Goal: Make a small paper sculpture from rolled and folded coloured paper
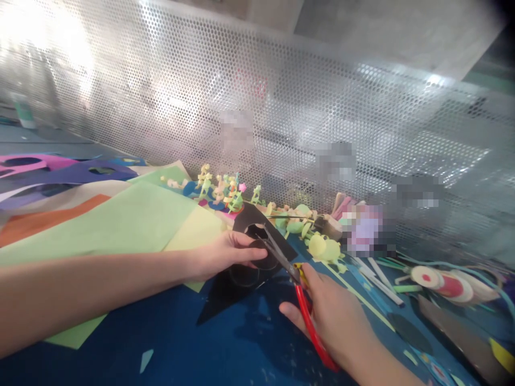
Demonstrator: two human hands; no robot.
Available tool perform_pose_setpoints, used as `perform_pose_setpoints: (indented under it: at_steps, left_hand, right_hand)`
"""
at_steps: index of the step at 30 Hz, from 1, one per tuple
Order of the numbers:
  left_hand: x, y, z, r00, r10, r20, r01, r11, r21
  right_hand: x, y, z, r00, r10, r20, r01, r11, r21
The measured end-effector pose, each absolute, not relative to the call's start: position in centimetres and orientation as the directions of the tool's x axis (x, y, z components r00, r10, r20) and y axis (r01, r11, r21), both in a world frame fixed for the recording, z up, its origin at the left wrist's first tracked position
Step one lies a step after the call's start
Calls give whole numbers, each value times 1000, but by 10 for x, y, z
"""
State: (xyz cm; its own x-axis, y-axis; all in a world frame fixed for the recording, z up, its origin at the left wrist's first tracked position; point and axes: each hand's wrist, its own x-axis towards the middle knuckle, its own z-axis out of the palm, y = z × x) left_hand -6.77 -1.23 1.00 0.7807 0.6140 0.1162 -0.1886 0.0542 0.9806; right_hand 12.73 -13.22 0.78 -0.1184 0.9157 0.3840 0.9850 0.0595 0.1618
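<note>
Matt black paper – scissors with shiny metal blades, glossy red plastic handles.

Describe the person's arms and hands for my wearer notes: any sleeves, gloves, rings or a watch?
Both forearms are bare as far as the picture shows: no sleeve reaches the wrists. The left hand and the right hand wear no gloves. No ring, watch or bracelet shows on either, though the image is soft and the right wrist is partly cut off at the bottom edge.
</note>
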Motion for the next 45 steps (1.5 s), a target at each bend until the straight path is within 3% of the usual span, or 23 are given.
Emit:
perform_pose_setpoints:
  at_steps: [20, 29, 45]
  left_hand:
    - [-71, -13, 12, 805, 582, 118, -147, 3, 989]
    - [-71, -12, 12, 815, 565, 129, -145, -17, 989]
    - [-68, -13, 12, 826, 542, 152, -219, 61, 974]
  right_hand:
    - [123, -136, 19, -182, 921, 344, 983, 180, 36]
    - [125, -138, 16, -142, 925, 353, 989, 149, 7]
    - [129, -135, 21, -72, 975, 212, 997, 70, 15]
